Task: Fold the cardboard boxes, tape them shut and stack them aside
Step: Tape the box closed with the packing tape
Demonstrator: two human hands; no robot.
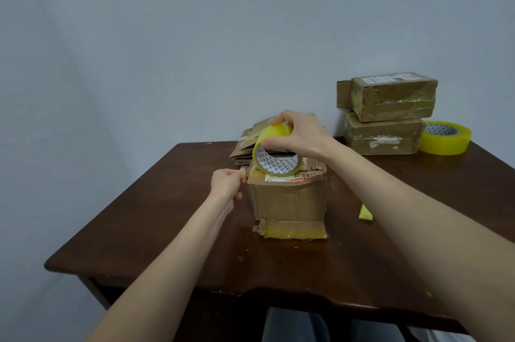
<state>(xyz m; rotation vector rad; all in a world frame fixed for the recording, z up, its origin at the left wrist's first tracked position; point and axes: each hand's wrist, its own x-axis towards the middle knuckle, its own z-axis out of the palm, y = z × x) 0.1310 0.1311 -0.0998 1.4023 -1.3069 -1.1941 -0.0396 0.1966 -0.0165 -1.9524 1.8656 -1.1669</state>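
Left arm: bare, stretched forward.
Left hand (227, 184): thumb and fingers pinch the tape end (249, 168).
Right arm: bare, reaching forward and angled inward.
Right hand (302, 132): palm down, gripping the tape roll (274, 152) from above.
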